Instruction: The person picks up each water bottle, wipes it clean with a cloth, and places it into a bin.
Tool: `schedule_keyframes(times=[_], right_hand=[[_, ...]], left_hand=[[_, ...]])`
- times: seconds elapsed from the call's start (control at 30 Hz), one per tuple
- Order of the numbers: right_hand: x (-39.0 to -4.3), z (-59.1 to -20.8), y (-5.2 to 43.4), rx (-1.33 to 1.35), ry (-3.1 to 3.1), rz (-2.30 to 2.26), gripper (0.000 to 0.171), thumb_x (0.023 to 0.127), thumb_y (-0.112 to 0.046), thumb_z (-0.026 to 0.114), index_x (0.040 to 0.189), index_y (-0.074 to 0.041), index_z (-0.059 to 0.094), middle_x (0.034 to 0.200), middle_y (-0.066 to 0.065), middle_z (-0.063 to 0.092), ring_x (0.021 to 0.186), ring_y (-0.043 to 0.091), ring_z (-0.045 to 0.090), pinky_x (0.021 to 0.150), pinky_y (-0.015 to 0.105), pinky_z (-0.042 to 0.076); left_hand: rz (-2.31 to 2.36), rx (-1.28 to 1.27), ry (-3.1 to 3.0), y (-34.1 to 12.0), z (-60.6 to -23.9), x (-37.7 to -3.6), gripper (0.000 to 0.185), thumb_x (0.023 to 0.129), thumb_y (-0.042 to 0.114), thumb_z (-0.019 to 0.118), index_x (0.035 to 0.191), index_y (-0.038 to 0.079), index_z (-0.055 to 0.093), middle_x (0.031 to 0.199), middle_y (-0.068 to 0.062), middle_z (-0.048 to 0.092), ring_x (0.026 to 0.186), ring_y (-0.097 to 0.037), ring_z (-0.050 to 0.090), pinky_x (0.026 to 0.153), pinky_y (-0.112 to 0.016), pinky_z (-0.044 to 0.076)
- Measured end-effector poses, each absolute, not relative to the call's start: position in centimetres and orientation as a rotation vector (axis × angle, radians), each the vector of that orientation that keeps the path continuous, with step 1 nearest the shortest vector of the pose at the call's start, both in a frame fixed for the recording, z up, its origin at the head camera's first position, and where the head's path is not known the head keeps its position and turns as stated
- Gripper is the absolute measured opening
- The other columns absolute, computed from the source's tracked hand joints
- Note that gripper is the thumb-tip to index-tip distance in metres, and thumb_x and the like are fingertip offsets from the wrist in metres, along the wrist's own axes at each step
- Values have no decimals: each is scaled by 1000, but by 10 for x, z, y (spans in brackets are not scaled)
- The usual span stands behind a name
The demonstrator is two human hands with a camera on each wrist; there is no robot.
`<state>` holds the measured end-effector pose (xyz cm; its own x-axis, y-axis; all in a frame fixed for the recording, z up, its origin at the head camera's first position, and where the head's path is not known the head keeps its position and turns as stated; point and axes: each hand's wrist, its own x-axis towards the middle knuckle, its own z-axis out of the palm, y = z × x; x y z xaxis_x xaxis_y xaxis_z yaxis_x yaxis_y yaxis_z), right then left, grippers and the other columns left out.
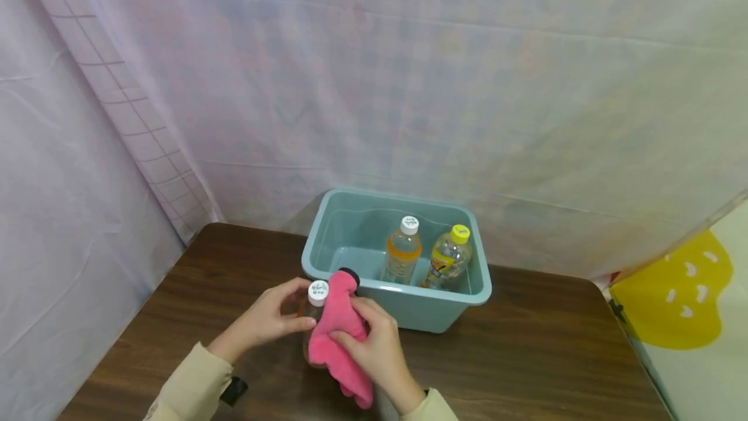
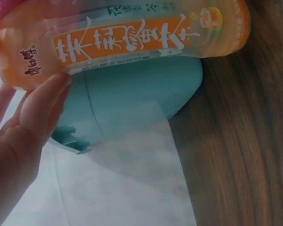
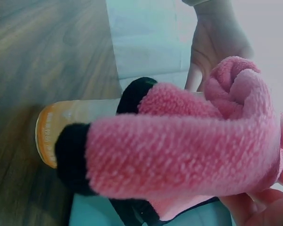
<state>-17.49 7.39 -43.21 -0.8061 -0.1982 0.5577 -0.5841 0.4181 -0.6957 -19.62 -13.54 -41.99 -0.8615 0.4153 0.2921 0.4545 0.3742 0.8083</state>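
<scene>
The left hand (image 1: 265, 320) fingers pinch an orange-labelled, white-capped bottle (image 1: 315, 304); right hand (image 1: 374, 346) fingers grip a pink cloth (image 1: 339, 336).

the tub (image 1: 403, 314) sits on the table (image 1: 526, 356) near the back wall, with two bottles (image 1: 400, 251) (image 1: 448, 258) upright side by side in it. just before the tub, another bottle (image 1: 315, 304) stands between both hands (image 1: 269, 323) (image 1: 376, 349), a cloth (image 1: 339, 336) against it.
</scene>
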Motion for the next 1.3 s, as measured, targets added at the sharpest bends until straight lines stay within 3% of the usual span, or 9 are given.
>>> schedule_keyframes(times=[0.4,0.7,1.3], right_hand=[[-175,-459,66,567,-2322,1429,38,57,-1,79,92,-4,65,82,4,67,71,8,59,62,24,49],[-177,-504,68,519,-2505,1385,26,56,3,73,77,-6,60,64,0,59,57,1,46,49,16,41],[-178,-526,74,549,-2476,1323,26,56,2,77,77,-7,65,72,1,63,61,2,51,51,15,42]], left_hand=[[-1549,-863,-2435,-138,-435,-194,40,76,10,72,111,2,54,99,-14,61,86,-7,58,64,-25,51],[-1485,-939,-2355,-136,-438,-196,41,75,6,71,111,0,53,101,-13,60,88,-6,56,71,-27,51],[-1455,-962,-2369,-136,-438,-199,41,75,7,71,111,1,53,100,-11,60,86,-6,54,71,-28,49]])
